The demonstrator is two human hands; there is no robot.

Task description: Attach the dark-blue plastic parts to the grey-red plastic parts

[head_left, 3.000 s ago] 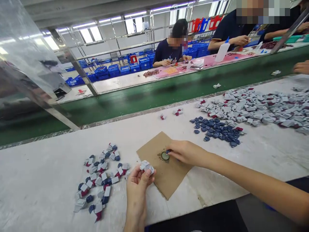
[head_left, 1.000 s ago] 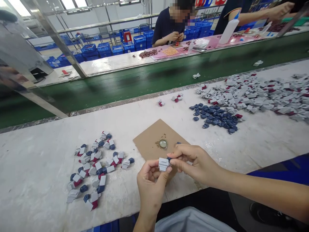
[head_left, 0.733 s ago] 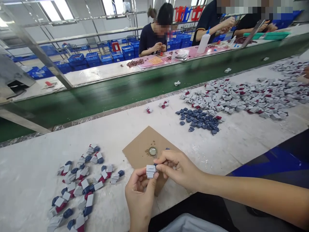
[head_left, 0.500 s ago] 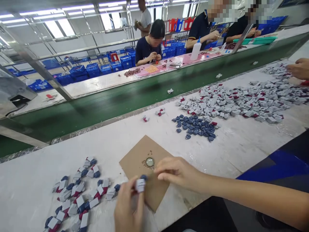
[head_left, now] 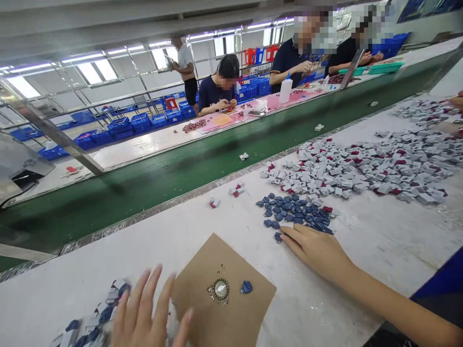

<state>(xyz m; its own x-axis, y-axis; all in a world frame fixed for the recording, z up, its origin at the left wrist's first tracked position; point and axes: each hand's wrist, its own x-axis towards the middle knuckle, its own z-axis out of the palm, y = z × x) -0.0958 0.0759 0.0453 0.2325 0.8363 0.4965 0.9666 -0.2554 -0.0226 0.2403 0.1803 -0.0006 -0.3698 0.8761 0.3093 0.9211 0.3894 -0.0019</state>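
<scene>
L hand (head_left: 150, 311) nr brown sheet (head_left: 249, 313), fingers spread; R hand (head_left: 318, 246) fingertips at blue piece (head_left: 278, 237), grip unclear.

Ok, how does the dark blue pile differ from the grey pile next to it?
The dark blue pile is much smaller; the grey pile spreads far wider. The dark blue pile is almost all one colour, while the grey pile has dark red bits mixed in. The dark blue pile's pieces look rounded, the grey pile's blocky. Both lie loose on the white table.
</scene>
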